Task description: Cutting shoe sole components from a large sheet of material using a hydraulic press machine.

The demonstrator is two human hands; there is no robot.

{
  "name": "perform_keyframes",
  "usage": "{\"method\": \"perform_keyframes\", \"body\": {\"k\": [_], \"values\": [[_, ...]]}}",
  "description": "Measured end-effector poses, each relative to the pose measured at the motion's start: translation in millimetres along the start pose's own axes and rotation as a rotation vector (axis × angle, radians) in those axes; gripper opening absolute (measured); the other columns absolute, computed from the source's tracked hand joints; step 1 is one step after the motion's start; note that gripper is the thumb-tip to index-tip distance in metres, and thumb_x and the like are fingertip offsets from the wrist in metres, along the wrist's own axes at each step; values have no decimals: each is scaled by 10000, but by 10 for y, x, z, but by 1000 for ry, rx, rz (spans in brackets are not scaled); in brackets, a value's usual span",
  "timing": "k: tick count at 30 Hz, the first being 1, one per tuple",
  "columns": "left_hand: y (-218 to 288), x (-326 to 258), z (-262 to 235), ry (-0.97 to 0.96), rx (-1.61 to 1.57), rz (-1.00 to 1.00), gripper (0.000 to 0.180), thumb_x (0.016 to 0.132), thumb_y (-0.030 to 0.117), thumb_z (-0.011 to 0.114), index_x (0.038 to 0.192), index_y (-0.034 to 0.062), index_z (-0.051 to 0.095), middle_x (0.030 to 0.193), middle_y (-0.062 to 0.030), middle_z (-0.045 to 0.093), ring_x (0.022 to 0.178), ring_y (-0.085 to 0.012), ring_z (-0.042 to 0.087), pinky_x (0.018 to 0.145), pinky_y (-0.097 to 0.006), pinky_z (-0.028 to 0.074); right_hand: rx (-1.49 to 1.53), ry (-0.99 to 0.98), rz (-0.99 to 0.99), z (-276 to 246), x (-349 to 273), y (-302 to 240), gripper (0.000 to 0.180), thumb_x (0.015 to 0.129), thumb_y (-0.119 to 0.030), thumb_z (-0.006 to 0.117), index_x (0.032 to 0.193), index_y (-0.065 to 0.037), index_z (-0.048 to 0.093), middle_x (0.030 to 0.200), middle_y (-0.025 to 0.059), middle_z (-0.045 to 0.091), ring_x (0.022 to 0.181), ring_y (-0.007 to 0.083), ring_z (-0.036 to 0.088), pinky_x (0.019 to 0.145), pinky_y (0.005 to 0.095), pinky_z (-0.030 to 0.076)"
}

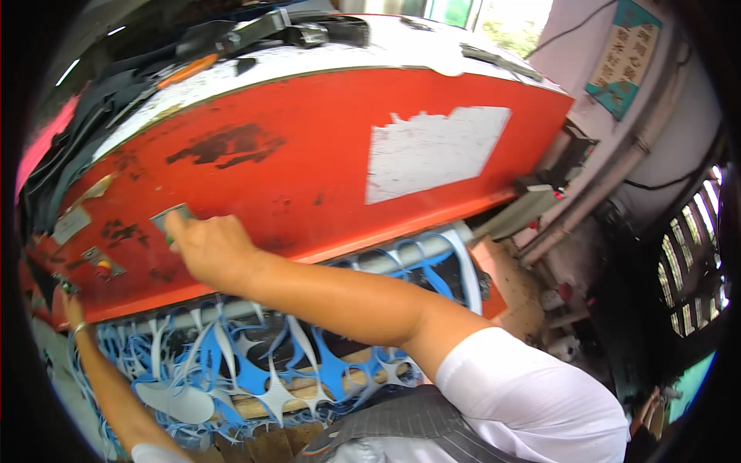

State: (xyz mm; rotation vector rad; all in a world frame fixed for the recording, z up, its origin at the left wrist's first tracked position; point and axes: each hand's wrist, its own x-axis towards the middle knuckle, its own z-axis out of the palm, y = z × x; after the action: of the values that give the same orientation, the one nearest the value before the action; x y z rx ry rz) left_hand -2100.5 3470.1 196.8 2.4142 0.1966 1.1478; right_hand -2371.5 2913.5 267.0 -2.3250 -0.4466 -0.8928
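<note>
My right hand (210,245) is closed around a small flat grey blade (171,216) that looks like a scraper, with a bit of green showing by the fingers. It is held close against the red panel (324,162), left of the middle. Down at the panel's lower left corner, my left hand (71,307) reaches to a small dark part with a green spot (68,288); its fingers are too small and partly hidden to read. Between the hands, a small plate with a red-and-yellow knob (103,265) is set on the panel.
Blue and white cut-out foam scraps (255,363) hang below the panel along a grey bar (401,253). A torn white paper (432,150) sticks to the panel. On the white top (386,52) lie dark tools and an orange-handled one (189,69). Pipes (610,181) run at right.
</note>
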Motion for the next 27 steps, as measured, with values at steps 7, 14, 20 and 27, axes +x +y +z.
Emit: {"method": "perform_keyframes", "body": {"k": [7, 14, 20, 27], "values": [[1098, -1582, -109, -484, -305, 218, 380, 974, 211, 543, 1299, 15, 546, 1296, -134, 578, 1186, -236, 538, 1006, -332, 401, 154, -240, 155, -129, -847, 386, 267, 846, -230, 651, 1004, -81, 494, 772, 140, 654, 716, 388, 639, 615, 504, 484], [2963, -2958, -617, -345, -804, 81, 362, 913, 82, 594, 1259, -21, 574, 1227, -156, 620, 1120, -232, 596, 973, -336, 449, 180, -239, 125, -343, -1238, 102, 327, 828, -325, 677, 969, -69, 532, 815, 200, 647, 788, 434, 625, 669, 517, 480], [1890, -2255, -255, 21, -574, -217, 610, 824, 151, 654, 1370, -27, 448, 1358, -209, 511, 1241, -309, 511, 1038, -371, 400, 77, -253, 114, -669, -1390, -13, 381, 849, -387, 675, 1017, -71, 545, 762, 176, 653, 732, 393, 643, 622, 466, 505], [1344, -1430, -427, 297, -328, -396, 841, 783, 195, 641, 1446, -107, 219, 1521, -278, 237, 1434, -368, 206, 1178, -382, 180, 109, -190, -79, -305, -666, -633, 341, 867, -345, 664, 1023, -80, 516, 736, 133, 664, 644, 350, 653, 567, 460, 503]]}}
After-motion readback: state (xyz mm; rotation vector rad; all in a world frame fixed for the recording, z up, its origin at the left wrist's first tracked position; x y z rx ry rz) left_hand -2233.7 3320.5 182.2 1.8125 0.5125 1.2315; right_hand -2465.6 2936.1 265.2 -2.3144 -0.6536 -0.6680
